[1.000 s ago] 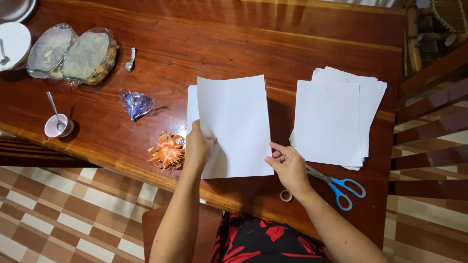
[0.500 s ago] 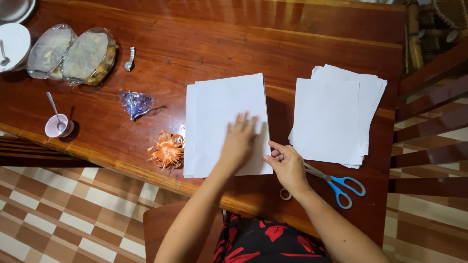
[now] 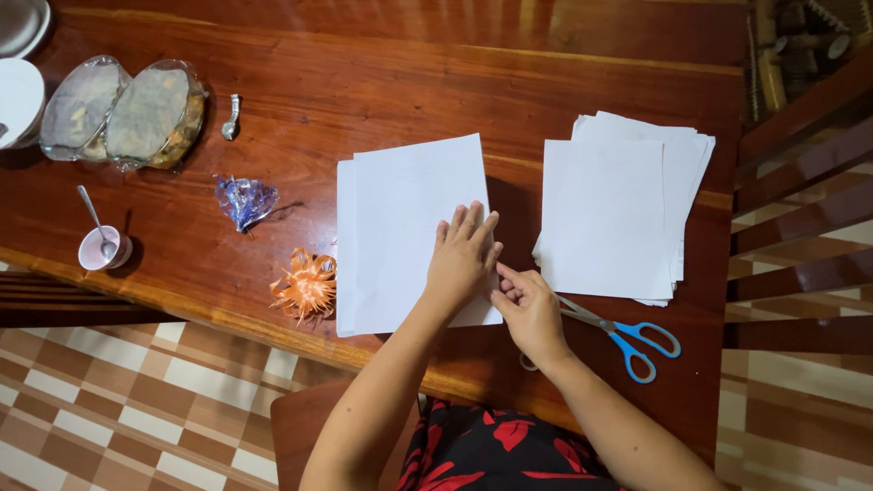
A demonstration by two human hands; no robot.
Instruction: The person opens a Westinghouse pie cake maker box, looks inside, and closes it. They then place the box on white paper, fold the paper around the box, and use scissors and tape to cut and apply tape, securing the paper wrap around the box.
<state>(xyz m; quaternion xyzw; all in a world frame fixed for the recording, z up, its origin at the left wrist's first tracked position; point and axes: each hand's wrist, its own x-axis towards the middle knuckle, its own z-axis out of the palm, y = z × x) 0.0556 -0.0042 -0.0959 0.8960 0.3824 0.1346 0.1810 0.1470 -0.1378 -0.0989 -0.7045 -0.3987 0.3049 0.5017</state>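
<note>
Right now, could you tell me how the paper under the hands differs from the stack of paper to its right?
The folded sheet has the left hand flat on it and the right hand at its edge; the paper stack lies untouched. The folded sheet shows two neat layers; the stack has many fanned, uneven edges. Both are white and lie on the wooden table.

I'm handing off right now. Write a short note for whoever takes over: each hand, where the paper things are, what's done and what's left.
Left hand: flat, palm down on the folded white sheet, pressing near its right edge.
Right hand: fingertips pinching that sheet's lower right corner; holds nothing else.
Stack of white paper lies to the right; blue-handled scissors just below it, beside the right hand.
Orange paper flower and blue foil flower sit left of the sheet on the wooden table.
Done: sheet folded over, edges nearly aligned.
Left: no cuts visible; scissors untouched.
</note>
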